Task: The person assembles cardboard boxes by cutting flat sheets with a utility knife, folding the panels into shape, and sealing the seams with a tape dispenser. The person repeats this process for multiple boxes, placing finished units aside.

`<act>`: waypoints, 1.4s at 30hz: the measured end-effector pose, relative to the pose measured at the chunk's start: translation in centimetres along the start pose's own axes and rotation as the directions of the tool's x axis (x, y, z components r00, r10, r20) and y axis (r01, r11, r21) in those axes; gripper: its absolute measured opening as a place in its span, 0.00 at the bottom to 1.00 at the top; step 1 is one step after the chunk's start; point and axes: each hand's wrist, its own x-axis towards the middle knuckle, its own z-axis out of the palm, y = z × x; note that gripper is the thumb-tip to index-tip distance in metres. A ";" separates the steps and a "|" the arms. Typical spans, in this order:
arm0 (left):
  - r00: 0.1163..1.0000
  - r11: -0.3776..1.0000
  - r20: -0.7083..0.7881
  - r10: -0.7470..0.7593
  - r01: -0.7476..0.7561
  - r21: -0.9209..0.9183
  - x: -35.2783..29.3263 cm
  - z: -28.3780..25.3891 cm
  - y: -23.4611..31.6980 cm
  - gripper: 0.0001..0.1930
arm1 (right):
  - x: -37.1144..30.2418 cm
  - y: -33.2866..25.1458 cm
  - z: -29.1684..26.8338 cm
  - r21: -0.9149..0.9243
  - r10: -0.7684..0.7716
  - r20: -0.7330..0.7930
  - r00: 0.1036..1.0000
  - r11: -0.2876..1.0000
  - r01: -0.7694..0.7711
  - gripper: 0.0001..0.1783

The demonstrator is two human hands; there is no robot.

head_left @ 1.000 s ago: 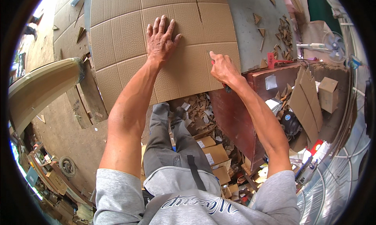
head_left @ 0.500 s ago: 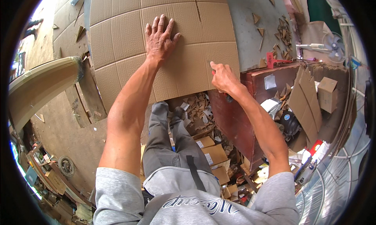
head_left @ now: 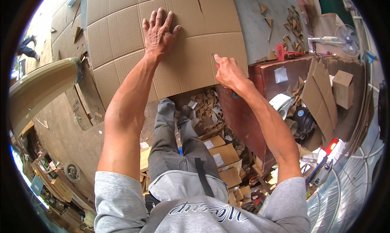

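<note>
A large creased sheet of brown cardboard lies flat on the grey table, with a dark slit near its far edge. My left hand is spread on the middle of it, fingers stretched out and pressing down. Near the sheet's right front part, my right hand is closed around a red-handled knife. Most of the knife is hidden in the fist; a bit of red shows by the thumb and a dark end under the wrist. Its tip rests at or just over the cardboard; contact is unclear.
Cardboard offcuts and a red bracket-like piece lie on the grey tabletop. A reddish cabinet stands front right. Small boxes and scraps cover the floor by my legs. A fan stands at right.
The sheet and both hands sit slightly higher and further left in the picture, as the whole view has shifted. A person's legs now show more plainly at the far left.
</note>
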 end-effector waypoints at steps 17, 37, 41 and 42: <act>0.994 0.999 0.108 -0.030 0.032 -0.013 0.5 -2.3 0.9 0.33 | -17.9 4.1 -0.6 0.852 0.520 -0.064 0.852 0.472 -0.225 0.11; 0.984 0.992 0.171 -0.057 0.075 -0.098 1.5 -2.6 0.3 0.33 | 15.6 11.9 -2.7 0.603 0.585 -0.222 0.780 0.711 -0.361 0.52; 0.988 0.981 0.130 -0.077 0.099 -0.168 1.5 -2.4 -0.2 0.32 | 16.4 11.6 -5.6 0.870 0.413 0.161 0.896 0.370 -0.327 0.46; 0.990 0.977 0.119 -0.073 0.095 -0.192 1.5 -2.4 -0.3 0.32 | 15.8 11.3 -6.9 0.862 0.326 0.234 0.916 0.367 -0.351 0.45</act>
